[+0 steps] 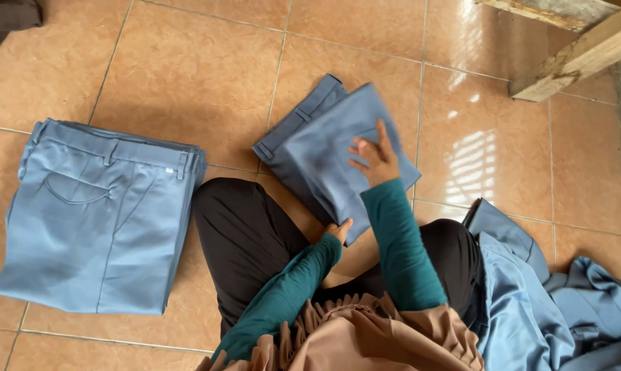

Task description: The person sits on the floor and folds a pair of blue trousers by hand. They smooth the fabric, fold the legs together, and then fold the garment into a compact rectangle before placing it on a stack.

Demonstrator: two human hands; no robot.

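A small garment workroom or home floor: glossy orange tiles [187, 75], a stack of identical folded blue trousers [94, 213] at nine o'clock, loose blue cloth [550, 302] at four, rough timber [571, 41] at one.

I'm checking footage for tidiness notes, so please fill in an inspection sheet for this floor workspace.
Surface: orange tiled floor, glossy, sunlight patch at right.
Job's things: folded blue trousers lying flat in front of the person's knees.
Clutter: stack of folded blue trousers at left; loose blue garments heaped at right; dark cloth in top-left corner.
Grippers: right hand flat on the folded trousers; left hand at their near edge.
Cables: nothing seen.
Surroundings: wooden beams at top right.
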